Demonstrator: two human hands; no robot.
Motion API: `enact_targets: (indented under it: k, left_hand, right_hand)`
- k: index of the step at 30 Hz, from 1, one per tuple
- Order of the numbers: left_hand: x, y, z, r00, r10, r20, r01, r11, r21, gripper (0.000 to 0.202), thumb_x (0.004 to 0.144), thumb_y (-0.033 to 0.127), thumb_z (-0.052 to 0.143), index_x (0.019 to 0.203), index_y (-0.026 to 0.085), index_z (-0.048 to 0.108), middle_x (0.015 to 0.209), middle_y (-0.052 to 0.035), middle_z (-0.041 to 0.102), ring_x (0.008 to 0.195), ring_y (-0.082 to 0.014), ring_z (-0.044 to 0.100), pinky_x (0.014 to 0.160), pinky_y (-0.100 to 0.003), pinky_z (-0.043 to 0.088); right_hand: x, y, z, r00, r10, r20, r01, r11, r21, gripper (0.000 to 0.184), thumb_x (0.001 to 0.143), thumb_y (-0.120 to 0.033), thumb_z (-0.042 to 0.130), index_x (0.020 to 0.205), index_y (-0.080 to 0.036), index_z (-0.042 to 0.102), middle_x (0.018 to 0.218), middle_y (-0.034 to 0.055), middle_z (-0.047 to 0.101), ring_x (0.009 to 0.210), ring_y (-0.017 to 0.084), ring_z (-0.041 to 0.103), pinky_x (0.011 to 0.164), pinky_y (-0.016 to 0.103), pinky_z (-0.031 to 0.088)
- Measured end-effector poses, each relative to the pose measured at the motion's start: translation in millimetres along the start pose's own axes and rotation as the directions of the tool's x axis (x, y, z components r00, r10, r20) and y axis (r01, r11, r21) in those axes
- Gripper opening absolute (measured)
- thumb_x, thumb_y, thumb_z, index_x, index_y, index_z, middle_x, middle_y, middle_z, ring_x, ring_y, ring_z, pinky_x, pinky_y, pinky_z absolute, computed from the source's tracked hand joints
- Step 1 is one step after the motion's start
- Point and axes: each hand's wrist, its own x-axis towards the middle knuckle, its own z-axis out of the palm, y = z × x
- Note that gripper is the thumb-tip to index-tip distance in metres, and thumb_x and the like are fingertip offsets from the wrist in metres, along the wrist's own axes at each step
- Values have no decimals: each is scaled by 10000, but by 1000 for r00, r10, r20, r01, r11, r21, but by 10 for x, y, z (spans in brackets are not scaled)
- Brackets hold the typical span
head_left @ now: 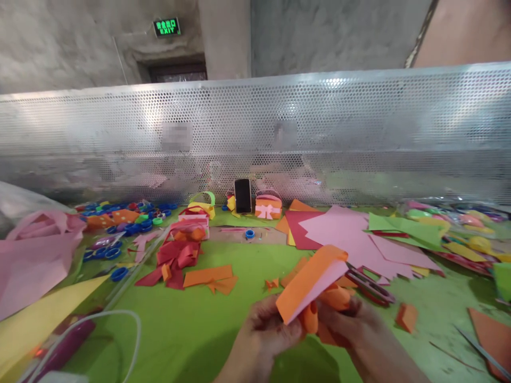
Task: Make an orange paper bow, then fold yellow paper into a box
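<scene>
Low in the middle of the head view, my two hands hold a folded orange-and-pink paper piece (313,279). My left hand (265,332) pinches its near left end, with the thumb on top. On the other side, my right hand (357,324) has its fingers closed around the orange paper bow (337,298), whose loops curl against the folded piece. Part of the bow is hidden by the fingers. Beyond my right hand lies a dark-handled tool (371,287), partly covered. A small orange bow (272,284) rests on the green table to the left.
Orange strips (209,277) and a red paper bow (179,260) lie left. Pink sheets (339,229) spread at the back right. Small paper handbags (268,207) flank a phone (242,196) before a perforated metal screen (255,122). A purple glue gun (67,346) sits front left, scissors (481,348) front right.
</scene>
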Motion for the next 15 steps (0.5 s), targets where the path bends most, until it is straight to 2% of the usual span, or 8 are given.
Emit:
enact_targets:
  k: [2,5,7,9,12,15]
  left_hand:
    - [-39,38,22,997,-35,70,34,999,18,420,527,455,891,844,198,791,831,-68,751,868,-261,686,821,-332,520]
    - [-120,88,77,988,15,151,-25,997,67,592,560,388,889,1099,209,722,1071,-107,719,1061,-311,634,932,-357,484]
    - [-158,89,117,990,52,128,-66,992,105,760,516,291,912,1224,210,649,1175,-125,681,1144,-339,591,998,-380,454]
    - [-168,70,154,995,67,74,-77,985,155,817,495,209,904,1259,196,614,1197,-135,670,1165,-348,579,1007,-387,457]
    - [-143,51,198,993,106,-46,-90,960,264,697,542,182,858,1205,178,644,1117,-131,704,1082,-326,627,920,-355,515]
    - [-119,63,230,976,191,-105,-136,909,394,402,657,232,788,1050,175,725,961,-97,742,958,-279,668,826,-297,536]
  right_hand:
    - [15,18,-1,999,-26,39,26,999,20,152,811,-397,699,914,-297,748,851,31,751,846,217,712,744,307,581]
    - [19,-11,40,998,-35,49,33,999,40,168,832,-400,675,931,-288,750,891,50,757,830,219,714,788,336,575]
    - [5,-47,92,999,-32,-7,32,999,27,179,821,-422,680,896,-278,754,870,51,758,777,217,714,736,326,581]
    - [-18,-80,151,998,-41,-53,41,999,4,194,810,-443,680,843,-265,752,814,54,755,732,223,712,653,310,583]
    - [-57,-120,234,997,-64,-41,64,998,4,216,807,-467,668,829,-264,737,808,63,750,724,241,708,644,337,592]
    - [-95,-166,301,999,-41,-33,42,998,42,252,778,-516,673,817,-272,720,807,63,732,708,235,690,696,365,594]
